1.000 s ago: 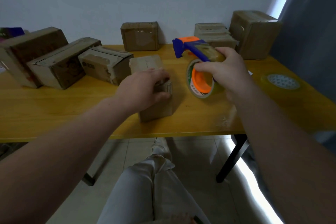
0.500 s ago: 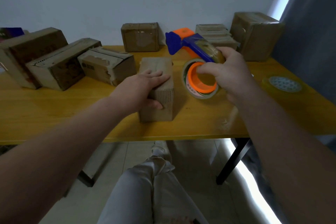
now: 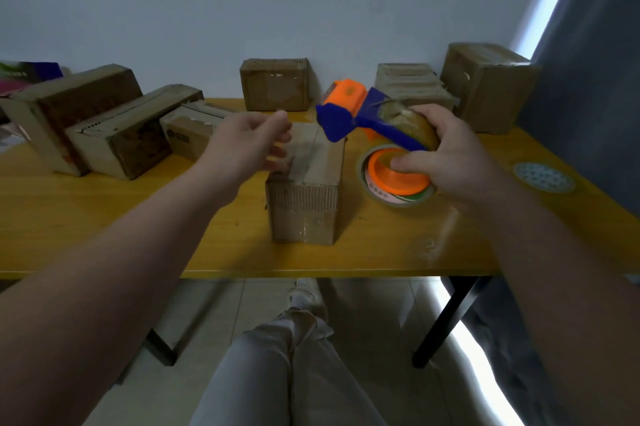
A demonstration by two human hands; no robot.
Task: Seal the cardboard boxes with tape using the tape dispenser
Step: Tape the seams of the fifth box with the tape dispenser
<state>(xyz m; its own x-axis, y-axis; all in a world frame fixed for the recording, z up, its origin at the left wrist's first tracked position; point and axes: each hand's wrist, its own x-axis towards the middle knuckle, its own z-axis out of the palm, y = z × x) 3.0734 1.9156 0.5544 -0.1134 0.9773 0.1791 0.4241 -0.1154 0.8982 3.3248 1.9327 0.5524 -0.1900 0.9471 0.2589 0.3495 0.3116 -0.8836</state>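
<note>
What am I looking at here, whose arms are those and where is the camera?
No machine: a person works bare-handed, and the single camera sits on their head, looking down at a yellow table. The right hand grips a blue and orange tape dispenser with its tape roll. The left hand hovers, fingers loosely curled, over a small cardboard box in the middle, holding nothing visible. Near the wall stand more boxes; a spare roll lies at the right.
</note>
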